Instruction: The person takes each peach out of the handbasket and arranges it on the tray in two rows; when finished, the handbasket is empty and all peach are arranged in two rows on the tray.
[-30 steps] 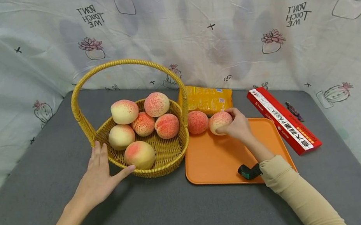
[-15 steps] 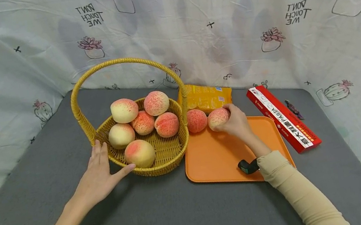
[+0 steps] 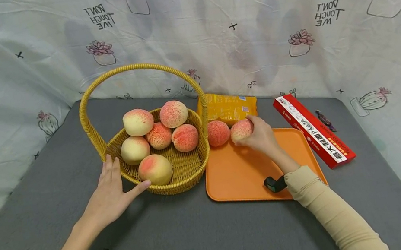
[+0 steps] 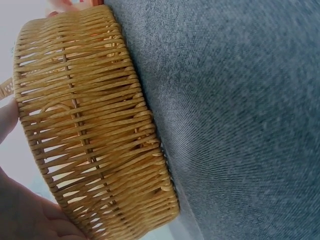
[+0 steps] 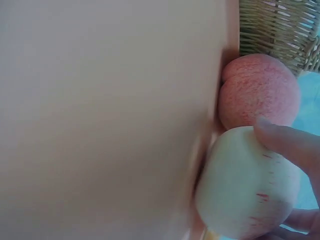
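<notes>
A yellow wicker basket [image 3: 186,185] with a tall arched handle holds several pink and cream peaches. My left hand [image 3: 107,198] rests against its left side, fingers straight along the rim and thumb out on the front rim. In the left wrist view the thumb [image 4: 6,119] meets the upper edge of the woven wall [image 4: 95,130]. To the right, my right hand [image 3: 263,137] holds a pale peach with red flecks [image 5: 245,185] at the back left of an orange tray [image 3: 240,177]. A redder peach [image 3: 218,133] sits right beside it, close to the basket.
Behind the two peaches lies a yellow-orange packet [image 3: 227,107]. Right of the tray is a long red pasta box [image 3: 313,131], with a small dark wrapped item [image 3: 326,121] beyond it. A printed white curtain [image 3: 208,23] hangs behind the grey table [image 3: 187,240].
My right hand has shifted slightly left and back with the pale peach, which has turned so less of its pale side shows. My left hand stays on the basket.
</notes>
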`<state>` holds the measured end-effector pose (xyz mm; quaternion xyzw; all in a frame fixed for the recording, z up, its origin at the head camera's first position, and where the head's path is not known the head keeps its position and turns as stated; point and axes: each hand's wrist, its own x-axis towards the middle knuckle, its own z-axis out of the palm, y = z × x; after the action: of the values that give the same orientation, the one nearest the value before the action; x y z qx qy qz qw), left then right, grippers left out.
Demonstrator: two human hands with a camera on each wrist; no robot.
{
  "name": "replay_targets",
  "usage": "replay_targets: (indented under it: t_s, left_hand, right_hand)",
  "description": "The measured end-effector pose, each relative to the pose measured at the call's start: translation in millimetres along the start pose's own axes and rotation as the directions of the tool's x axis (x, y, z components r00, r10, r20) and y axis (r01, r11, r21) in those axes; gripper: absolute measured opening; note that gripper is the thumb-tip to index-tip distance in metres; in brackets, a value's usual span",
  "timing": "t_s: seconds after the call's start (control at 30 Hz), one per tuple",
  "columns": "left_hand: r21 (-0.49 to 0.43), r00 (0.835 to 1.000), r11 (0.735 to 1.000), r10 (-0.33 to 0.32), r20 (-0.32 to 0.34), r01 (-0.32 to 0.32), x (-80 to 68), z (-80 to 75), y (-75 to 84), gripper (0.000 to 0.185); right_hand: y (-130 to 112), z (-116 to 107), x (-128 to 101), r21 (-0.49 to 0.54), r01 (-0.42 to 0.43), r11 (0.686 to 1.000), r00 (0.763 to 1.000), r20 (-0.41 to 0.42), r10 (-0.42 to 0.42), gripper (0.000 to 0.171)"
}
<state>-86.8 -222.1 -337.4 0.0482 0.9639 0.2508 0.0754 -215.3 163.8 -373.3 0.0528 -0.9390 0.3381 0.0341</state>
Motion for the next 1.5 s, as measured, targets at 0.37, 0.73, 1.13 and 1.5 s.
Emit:
replay_targets:
  t_s: [0.37,0.73,1.13,1.5]
  left_hand:
    - [0.005,1.000,1.000,-0.003,0.002,0.003,1.0,0.2,0.0,0.113]
    - [0.001,1.000,1.000,-0.013,0.012,0.013,1.5,-0.1,-0.1,0.114]
    - [-0.005,1.000,1.000,-0.008,0.014,0.008,2.7,-0.8,0.3,0.114]
    - [-0.006,1.000,1.000,-0.006,-0.003,0.006,3.1,-3.1,0.9,0.113]
  right_hand:
    - [-23.7,-10.5,-7.6,-0.029,0.095,0.995,0.995,-0.025,-0.096,0.099]
    - [-75.9,-29.0,-34.6,0.114,0.266,0.957,0.960,-0.124,-0.251,0.082]
    - [-139.9,27.7,-43.8,0.146,0.410,0.900,0.873,0.223,-0.434,0.085]
    - [-168.8,82.3,-33.2,0.108,0.373,0.922,0.806,0.455,-0.379,0.093]
